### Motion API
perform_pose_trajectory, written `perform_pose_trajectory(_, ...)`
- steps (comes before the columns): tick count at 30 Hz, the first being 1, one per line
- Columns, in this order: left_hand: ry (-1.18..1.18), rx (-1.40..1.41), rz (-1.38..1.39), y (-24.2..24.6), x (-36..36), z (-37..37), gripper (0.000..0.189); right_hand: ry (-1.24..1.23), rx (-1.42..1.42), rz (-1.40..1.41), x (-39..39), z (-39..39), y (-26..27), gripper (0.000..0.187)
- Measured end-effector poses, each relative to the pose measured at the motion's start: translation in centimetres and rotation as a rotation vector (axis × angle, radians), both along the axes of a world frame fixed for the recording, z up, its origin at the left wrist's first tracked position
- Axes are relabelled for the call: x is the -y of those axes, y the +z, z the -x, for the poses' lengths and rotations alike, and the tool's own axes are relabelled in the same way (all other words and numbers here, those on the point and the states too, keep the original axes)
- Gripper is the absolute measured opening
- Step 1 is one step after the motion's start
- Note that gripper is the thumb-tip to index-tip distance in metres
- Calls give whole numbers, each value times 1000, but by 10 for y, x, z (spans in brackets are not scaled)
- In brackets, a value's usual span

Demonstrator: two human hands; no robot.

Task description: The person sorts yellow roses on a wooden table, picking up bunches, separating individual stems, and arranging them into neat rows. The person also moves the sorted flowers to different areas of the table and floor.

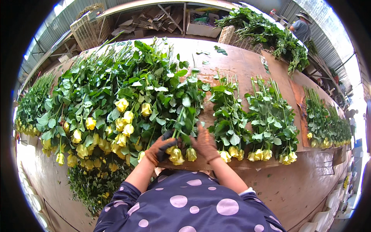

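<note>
Both hands wear brown and black work gloves at the near edge of a wooden table. My left hand is closed around the stem of a yellow rose, just above its bloom. Beside it, my right hand has its fingers spread and slightly blurred near the leaves; whether it touches them I cannot tell. A large heap of yellow roses lies to the left, blooms towards me. Smaller bunches of yellow roses lie in a row to the right, stems pointing away.
A wicker basket with cut greenery stands beyond the table. Another basket and cardboard scraps are at the back. A person in a hat is far right. More greenery lies below the table edge at left.
</note>
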State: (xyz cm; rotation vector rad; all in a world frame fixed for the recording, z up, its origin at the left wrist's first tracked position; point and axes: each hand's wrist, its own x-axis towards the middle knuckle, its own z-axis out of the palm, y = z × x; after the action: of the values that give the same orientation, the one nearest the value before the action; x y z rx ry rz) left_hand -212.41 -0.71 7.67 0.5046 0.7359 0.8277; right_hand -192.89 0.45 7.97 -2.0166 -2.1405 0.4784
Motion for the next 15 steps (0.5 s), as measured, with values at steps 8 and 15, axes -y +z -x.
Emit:
perform_pose_trajectory(8, -15, 447, 34, 30, 6, 25, 36, -65, 1, 228, -8, -12, -42, 55)
perform_pose_trajectory(15, -13, -147, 127, 13, 33, -23, 40, -116, -785, 280, 8, 11, 15, 45)
